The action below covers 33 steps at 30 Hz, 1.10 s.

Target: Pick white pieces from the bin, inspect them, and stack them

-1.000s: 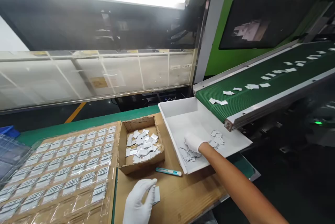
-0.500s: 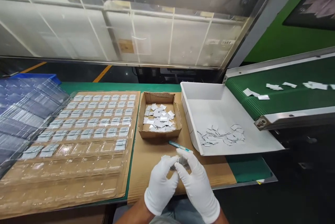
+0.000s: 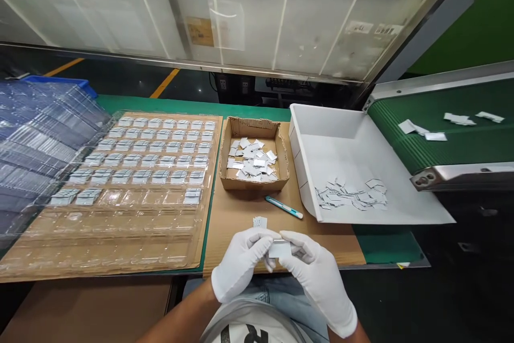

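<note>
Both my hands wear white gloves and meet low in the middle of the view. Pinched between them is a small, flat, pale grey rectangular piece (image 3: pixel 280 249), its face turned toward me. My left hand (image 3: pixel 243 258) grips its left end, and the fingertips of my right hand (image 3: pixel 319 273) close on its right end. Just beyond my left fingers, a small row of similar pieces (image 3: pixel 259 222) lies on the cardboard sheet (image 3: pixel 225 220). A teal utility knife (image 3: pixel 284 207) rests on the cardboard past my right hand.
Left is a clear compartment tray (image 3: pixel 132 230), its far rows filled with stacked pieces. Stacked trays (image 3: pixel 36 134) stand beyond it. A cardboard box (image 3: pixel 254 184) and a white bin (image 3: pixel 321 155) hold loose pieces. A green conveyor (image 3: pixel 482 145) carries more at right.
My head view has tilted downward, so the table sits higher. My hands have drawn slightly apart and now show the flat piece between them; the small row beyond my left hand has come into view.
</note>
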### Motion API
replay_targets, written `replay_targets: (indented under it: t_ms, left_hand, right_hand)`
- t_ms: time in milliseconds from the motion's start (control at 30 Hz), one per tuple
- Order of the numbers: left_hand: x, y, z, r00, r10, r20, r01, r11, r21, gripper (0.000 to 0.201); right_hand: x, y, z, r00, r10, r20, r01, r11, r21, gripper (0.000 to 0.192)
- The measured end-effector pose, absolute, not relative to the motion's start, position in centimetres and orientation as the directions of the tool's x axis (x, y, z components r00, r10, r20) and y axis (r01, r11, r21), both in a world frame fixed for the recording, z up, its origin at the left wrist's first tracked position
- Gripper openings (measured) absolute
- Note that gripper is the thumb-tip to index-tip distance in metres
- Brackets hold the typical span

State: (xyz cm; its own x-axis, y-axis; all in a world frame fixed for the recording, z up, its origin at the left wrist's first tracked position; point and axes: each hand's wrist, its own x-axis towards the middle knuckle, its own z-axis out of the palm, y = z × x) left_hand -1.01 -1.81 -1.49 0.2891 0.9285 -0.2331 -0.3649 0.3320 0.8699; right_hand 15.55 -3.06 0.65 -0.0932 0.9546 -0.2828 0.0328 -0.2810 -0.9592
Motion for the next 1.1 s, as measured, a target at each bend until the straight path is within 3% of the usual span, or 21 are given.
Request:
replay_targets:
  t_ms: [133, 367, 767, 1100]
  left_hand:
    - [-0.5, -2.1, -2.4, 0.334, 0.905, -0.263, -0.467, 0.402, 0.788, 0.045]
    - [0.2, -2.2, -3.4, 0.309, 0.903, -0.299, -0.482, 0.42, 0.769, 0.045]
    - [0.5, -2.0, -4.0, 0.286, 0.885, -0.367, -0.492, 0.464, 0.737, 0.046]
    - [0.5, -1.8, -4.2, 0.301, 0.884, -0.357, -0.483, 0.464, 0.742, 0.048]
  right_hand:
    - [15.2, -3.3, 0.8, -0.067, 0.939, -0.339, -0.047, -0.342, -0.939, 0.033]
    - [15.0, -3.3, 0.6, -0.06, 0.919, -0.39, -0.109, -0.394, -0.912, 0.033]
    - [14.8, -2.8, 0.3, -0.056, 0.88, -0.472, -0.095, -0.475, -0.875, 0.033]
    - [14.8, -2.7, -0.1, -0.032, 0.899, -0.437, -0.085, -0.438, -0.895, 0.034]
